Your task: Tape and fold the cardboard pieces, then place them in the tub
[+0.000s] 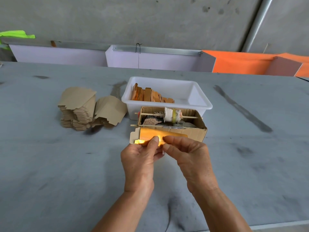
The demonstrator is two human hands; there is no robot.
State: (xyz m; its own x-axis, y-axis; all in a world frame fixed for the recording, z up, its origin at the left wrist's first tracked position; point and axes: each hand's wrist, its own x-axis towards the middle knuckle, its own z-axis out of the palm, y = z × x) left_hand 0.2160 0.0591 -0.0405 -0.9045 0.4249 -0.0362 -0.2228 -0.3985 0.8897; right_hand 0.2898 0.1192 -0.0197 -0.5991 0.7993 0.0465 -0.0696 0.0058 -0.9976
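Spanning view, smudged grey table (66, 164); concrete wall (133, 19) behind.

Matt card, glossy gold foil and smooth white plastic on a dull grey table.

The cardboard piece (151, 137) in the hands flashes a mirror-bright gold face, glossy enough to glare, while its edge tab shows plain pale matt card. The stack of flat cardboard pieces (78, 109) is raw brown paperboard, matt and dry-looking. The tub (197, 97) is smooth, slightly translucent white plastic with a soft sheen; the folded pieces (150, 95) inside it gleam coppery. The cardboard box (190, 133) is rough corrugated kraft, crossed by thin wooden sticks (189, 117) carrying a frayed white cloth roll (168, 114). The table (66, 164) is matt grey, smudged with dark marks.
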